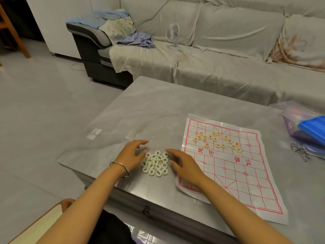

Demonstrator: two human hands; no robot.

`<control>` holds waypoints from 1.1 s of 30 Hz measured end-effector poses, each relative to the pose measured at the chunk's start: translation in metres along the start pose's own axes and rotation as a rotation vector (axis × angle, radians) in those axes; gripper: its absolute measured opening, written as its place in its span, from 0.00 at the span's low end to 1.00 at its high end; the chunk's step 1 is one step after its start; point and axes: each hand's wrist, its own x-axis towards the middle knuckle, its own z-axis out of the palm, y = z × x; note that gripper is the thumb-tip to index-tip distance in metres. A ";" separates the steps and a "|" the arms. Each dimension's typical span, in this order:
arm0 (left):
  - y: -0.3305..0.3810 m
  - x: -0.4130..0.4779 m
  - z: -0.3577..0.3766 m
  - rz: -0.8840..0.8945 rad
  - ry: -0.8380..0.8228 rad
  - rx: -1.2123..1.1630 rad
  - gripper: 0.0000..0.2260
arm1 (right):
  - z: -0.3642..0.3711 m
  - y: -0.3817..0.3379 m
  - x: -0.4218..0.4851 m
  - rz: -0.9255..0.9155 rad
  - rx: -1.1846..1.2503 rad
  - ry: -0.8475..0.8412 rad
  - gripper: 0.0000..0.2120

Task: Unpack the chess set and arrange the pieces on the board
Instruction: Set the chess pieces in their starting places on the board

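reaching in from the bottom of the frame, both forearms end at hands set on either side of a heap of black pieces [155,162] at lower centre. the left hand [131,154], a bracelet [121,167] on its wrist, has loose, spread fingers and grasps nothing. the right hand [182,165] is likewise released, fingers slack. whether any fingertip touches a piece cannot be told. the heap sits on the table [158,111], just left of the board [246,191] and off its grid. the right forearm crosses the board's lower left corner. higher on the board, red pieces [217,140] lie in a ragged band. at the right edge are a blue box [314,128] and a chain [299,152]. across the top runs a sofa [228,50] with a fan [173,35] on it.
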 end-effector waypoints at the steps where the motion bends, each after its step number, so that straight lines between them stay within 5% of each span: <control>1: -0.004 -0.002 -0.002 -0.028 -0.042 0.026 0.19 | 0.001 -0.002 0.000 -0.012 -0.022 -0.030 0.21; 6: -0.009 -0.007 0.003 -0.036 -0.219 0.070 0.30 | 0.001 -0.005 0.003 -0.068 -0.111 -0.101 0.24; 13: -0.017 -0.016 0.003 0.065 -0.242 0.067 0.30 | -0.003 0.005 -0.001 -0.116 -0.219 -0.078 0.13; 26: -0.021 -0.012 0.011 0.183 -0.053 0.183 0.12 | 0.010 0.009 0.008 -0.138 -0.147 0.051 0.13; 33: -0.022 -0.011 0.016 0.222 -0.027 0.164 0.10 | -0.005 0.009 -0.002 -0.130 -0.046 0.190 0.11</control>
